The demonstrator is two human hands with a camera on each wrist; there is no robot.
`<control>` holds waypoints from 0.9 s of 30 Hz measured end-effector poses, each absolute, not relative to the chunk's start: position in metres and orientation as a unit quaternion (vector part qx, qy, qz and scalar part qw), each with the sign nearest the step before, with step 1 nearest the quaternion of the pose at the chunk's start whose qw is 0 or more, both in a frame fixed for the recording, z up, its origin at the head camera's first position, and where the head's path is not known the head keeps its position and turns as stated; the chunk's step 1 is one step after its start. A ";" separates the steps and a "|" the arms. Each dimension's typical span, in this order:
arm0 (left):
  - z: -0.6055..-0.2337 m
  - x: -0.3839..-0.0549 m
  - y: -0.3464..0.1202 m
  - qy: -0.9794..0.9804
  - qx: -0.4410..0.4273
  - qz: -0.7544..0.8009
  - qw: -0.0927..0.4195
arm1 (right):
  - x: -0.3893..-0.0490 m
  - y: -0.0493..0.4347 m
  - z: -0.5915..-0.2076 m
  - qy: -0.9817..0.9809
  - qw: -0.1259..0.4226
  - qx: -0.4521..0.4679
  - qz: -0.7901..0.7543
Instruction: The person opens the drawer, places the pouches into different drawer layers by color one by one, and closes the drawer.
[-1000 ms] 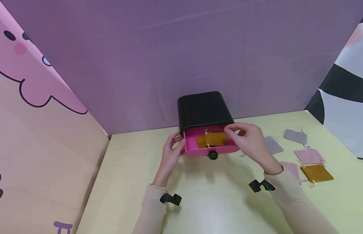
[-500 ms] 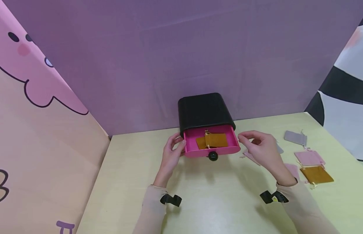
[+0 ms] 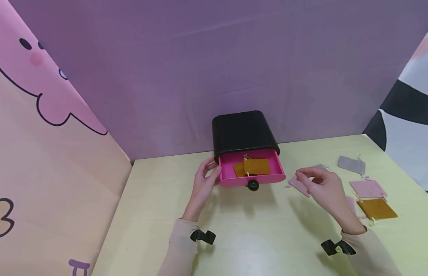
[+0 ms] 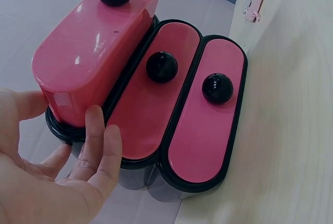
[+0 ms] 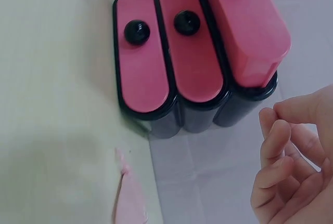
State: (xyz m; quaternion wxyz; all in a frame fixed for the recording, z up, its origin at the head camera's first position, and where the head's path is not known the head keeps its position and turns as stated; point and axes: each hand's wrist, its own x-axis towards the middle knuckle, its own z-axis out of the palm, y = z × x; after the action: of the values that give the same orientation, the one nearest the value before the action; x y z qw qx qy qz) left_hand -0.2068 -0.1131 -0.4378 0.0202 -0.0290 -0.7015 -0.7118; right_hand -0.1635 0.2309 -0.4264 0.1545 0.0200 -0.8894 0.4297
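A black cabinet (image 3: 245,132) stands against the back wall, with its top pink drawer (image 3: 231,181) pulled out. Two mustard drawstring pouches (image 3: 259,167) lie overlapping inside that drawer. My left hand (image 3: 203,182) rests at the drawer's left side, with one digit against its side wall in the left wrist view and other fingers loosely extended. My right hand (image 3: 322,188) hovers to the right of the drawer, fingers curled and thumb tip meeting the index finger, with nothing visible between them. Below it, a pink pouch (image 3: 298,186) lies on the table, partly covered by the hand in the head view.
Under the pulled-out drawer, the middle drawer (image 4: 148,109) and bottom drawer (image 4: 208,135) are closed, each with a black knob. Grey pouches (image 3: 352,165), pink pouches (image 3: 368,188) and a mustard pouch (image 3: 377,209) lie at the table's right. A purple cloth wall (image 3: 200,76) rises behind.
My right hand has drawn back from the drawer's right edge, rightward and toward me, over the pouches. The pouches in the drawer and my left hand have stayed put.
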 end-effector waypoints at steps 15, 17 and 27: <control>-0.437 -0.205 -0.111 -0.698 -0.034 -0.715 0.019 | -0.143 0.274 -0.454 -0.894 0.104 -0.024 0.435; -0.438 -0.205 -0.110 -0.697 -0.037 -0.716 0.017 | -0.139 0.283 -0.457 -0.896 0.106 -0.023 0.431; -0.440 -0.206 -0.107 -0.691 -0.042 -0.722 0.014 | -0.130 0.332 -0.472 -0.912 0.140 -0.023 0.384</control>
State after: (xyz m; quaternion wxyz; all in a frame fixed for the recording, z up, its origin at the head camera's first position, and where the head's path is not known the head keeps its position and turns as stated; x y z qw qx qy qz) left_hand -0.2057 -0.1066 -0.4403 0.0139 -0.0422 -0.6905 -0.7219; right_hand -0.1305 0.3317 -0.4718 0.1403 -0.0233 -0.9124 0.3839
